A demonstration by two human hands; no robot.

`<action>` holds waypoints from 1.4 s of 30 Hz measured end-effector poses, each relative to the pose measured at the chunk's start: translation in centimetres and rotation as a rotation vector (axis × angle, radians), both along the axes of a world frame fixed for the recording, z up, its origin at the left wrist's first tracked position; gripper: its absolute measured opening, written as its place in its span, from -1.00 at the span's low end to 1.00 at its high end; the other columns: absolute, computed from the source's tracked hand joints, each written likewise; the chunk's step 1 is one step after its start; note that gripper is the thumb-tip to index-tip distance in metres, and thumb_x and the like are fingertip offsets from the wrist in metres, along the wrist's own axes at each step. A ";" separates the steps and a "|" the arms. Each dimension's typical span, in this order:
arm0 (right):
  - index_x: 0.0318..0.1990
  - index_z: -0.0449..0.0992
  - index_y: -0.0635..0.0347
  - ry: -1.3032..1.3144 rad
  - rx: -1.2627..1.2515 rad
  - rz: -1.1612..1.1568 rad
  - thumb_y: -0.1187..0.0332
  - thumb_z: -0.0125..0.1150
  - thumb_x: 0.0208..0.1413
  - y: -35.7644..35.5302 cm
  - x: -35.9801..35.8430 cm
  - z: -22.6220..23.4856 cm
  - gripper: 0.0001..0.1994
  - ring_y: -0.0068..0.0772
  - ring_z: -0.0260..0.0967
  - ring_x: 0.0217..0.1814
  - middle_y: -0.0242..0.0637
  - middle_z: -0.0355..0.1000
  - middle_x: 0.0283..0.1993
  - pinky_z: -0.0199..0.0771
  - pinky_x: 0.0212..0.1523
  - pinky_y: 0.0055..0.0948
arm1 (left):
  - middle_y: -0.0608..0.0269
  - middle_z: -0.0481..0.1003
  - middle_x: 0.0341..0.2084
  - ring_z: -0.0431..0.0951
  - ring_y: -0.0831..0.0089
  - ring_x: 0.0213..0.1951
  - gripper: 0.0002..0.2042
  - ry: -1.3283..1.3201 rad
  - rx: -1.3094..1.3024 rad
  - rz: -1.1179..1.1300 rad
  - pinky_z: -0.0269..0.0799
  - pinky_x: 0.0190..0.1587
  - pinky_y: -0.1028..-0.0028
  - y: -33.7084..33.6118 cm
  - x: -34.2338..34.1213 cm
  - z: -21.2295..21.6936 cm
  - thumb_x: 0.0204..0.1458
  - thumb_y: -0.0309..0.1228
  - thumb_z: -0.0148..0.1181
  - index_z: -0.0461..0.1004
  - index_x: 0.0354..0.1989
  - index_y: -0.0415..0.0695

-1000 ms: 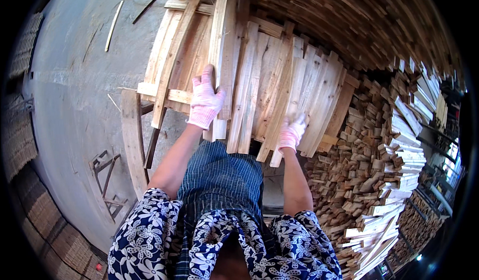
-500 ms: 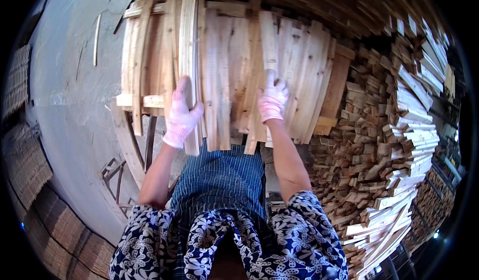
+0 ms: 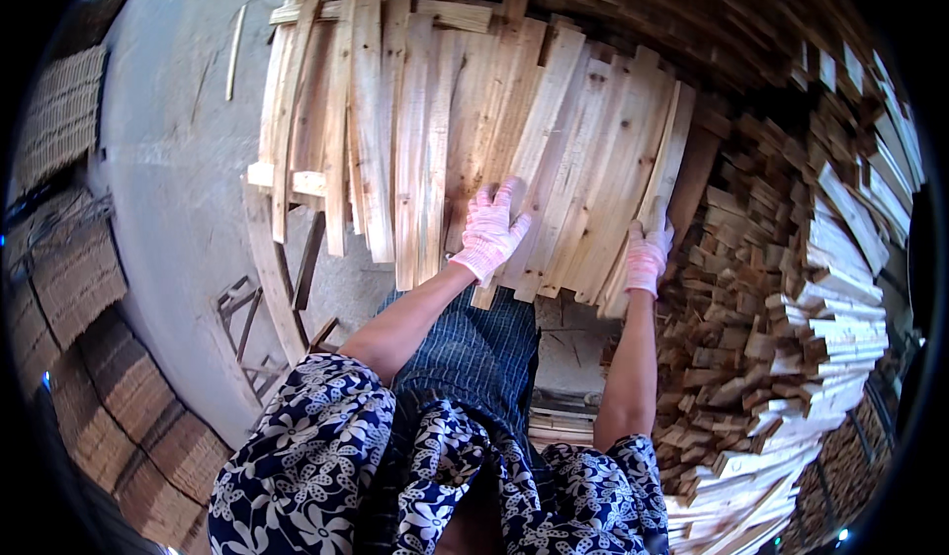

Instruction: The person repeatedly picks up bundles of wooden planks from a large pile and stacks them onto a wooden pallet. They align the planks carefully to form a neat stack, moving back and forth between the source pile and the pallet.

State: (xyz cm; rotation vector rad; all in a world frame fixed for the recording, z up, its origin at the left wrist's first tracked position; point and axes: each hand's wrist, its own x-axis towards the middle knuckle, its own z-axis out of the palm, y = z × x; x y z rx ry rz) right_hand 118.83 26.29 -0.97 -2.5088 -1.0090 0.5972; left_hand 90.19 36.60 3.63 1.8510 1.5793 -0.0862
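Note:
Pale wooden slats (image 3: 420, 150) lie side by side across a low wooden stand (image 3: 262, 174) in front of me. My left hand (image 3: 489, 231), in a pinkish knitted glove, rests on the slats at the middle, fingers stretched and thumb apart. Under its fingertips is a slat leaning slightly right. My right hand (image 3: 647, 256), gloved alike, is at the right end of the row. It grips the near part of the outermost slat (image 3: 672, 145), whose near end is blurred. The fingers' undersides are hidden.
A high heap of stacked wood pieces (image 3: 732, 258) rises close on the right. More stacked wood (image 3: 633, 1) stands beyond the slats. Bundled wood (image 3: 69, 249) lies at far left, across a grey floor (image 3: 173, 219). A small frame (image 3: 242, 328) stands near the stand's left leg.
Both hands have moved right along the row. My left hand has left a thick slat on the left side, which now lies among the others; my right hand has reached the right-hand end.

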 end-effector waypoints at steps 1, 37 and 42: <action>0.47 0.23 -0.34 -0.001 -0.070 0.008 0.28 0.28 0.17 0.4 0.2 -1.0 -0.30 0.28 0.29 0.23 0.12 0.27 0.32 0.36 0.27 0.07 | -0.27 0.24 0.27 0.30 -0.24 0.24 -0.29 -0.033 0.111 0.000 0.31 0.29 -0.06 0.8 -1.4 0.7 0.12 -0.11 0.22 0.18 0.46 0.04; 0.55 0.02 -0.36 0.043 -0.222 -0.093 0.23 0.07 0.34 2.3 3.1 -1.1 -0.34 0.32 0.31 0.32 0.32 0.12 0.36 0.40 0.25 0.02 | -0.09 0.34 0.31 0.53 0.20 0.01 0.04 -0.155 -0.109 0.534 0.51 0.00 0.27 11.6 -17.7 1.5 0.03 -0.32 0.47 -0.19 0.60 0.08; 0.53 0.05 -0.35 -0.031 -0.258 -0.003 0.18 0.12 0.32 2.9 2.3 -0.6 -0.34 0.33 0.36 0.20 0.30 0.24 0.27 0.42 0.17 0.06 | -0.09 0.14 0.46 0.21 0.15 0.42 0.01 -0.252 0.134 0.538 0.18 0.42 0.31 11.1 -19.9 3.3 0.00 -0.43 0.49 -0.10 0.56 -0.12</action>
